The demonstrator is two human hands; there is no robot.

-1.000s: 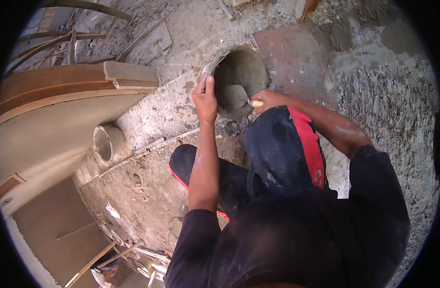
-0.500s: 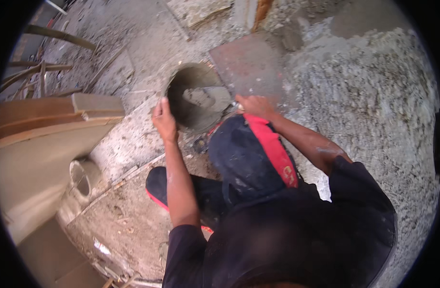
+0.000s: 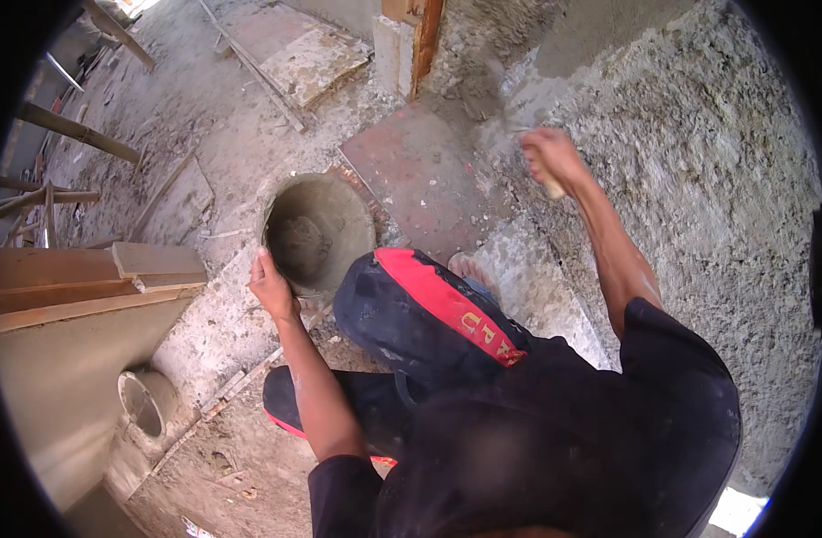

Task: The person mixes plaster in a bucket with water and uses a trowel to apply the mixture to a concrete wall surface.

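My left hand (image 3: 273,289) is closed on the near left rim of a grey, mortar-caked bucket (image 3: 346,235), which tilts with its mouth toward me. Some wet mortar (image 3: 302,240) lies at the bottom of the bucket. Up and to the right, my right hand (image 3: 554,160) grips a trowel by its pale handle (image 3: 553,188). The blade is blurred and hard to make out, close to the foot of the rough grey wall (image 3: 689,188). A smoother patch of wet mortar (image 3: 599,36) covers the wall's upper part.
A reddish, mortar-spattered board (image 3: 411,170) lies beyond my knee. A wooden post (image 3: 426,40) stands at the far end. On the left are wooden planks (image 3: 61,273), a second round container (image 3: 147,402) and several poles (image 3: 79,133). My foot (image 3: 469,267) rests beside the wall.
My right hand has lifted the trowel, loaded with mortar, out of the bucket and swung it up and right to the wall. My left hand stays on the rim. The view has shifted.
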